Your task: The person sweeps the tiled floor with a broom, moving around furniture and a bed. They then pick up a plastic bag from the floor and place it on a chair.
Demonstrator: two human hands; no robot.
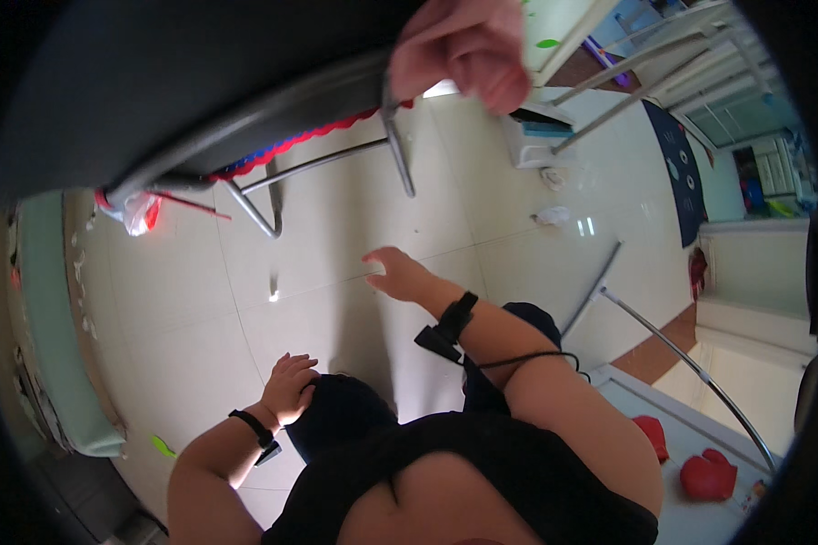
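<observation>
My left hand (290,388) rests on my dark-clad left knee, holding nothing, its fingers a little apart. Out over the pale tiled floor (422,225) reaches my right hand (399,274), thumb and fingers parted and nothing between them. Both wrists bear black straps with small devices, and a black cable runs along the right forearm. Above the hands in the picture stands a dark padded piece of furniture (279,116) on bent metal tube legs. A pink cloth (463,51) hangs at its right end. A small white bit (274,296) lies on the floor between the hands and those legs.
A floor squeegee (675,347) with a metal pole stands at right. Further off are crumpled white pieces (552,216), a white container (533,151), metal rails and a dark mat (682,174). Red boxing gloves (709,475) lie lower right. At left are a plastic bag (140,214) and a green-covered surface (71,306).
</observation>
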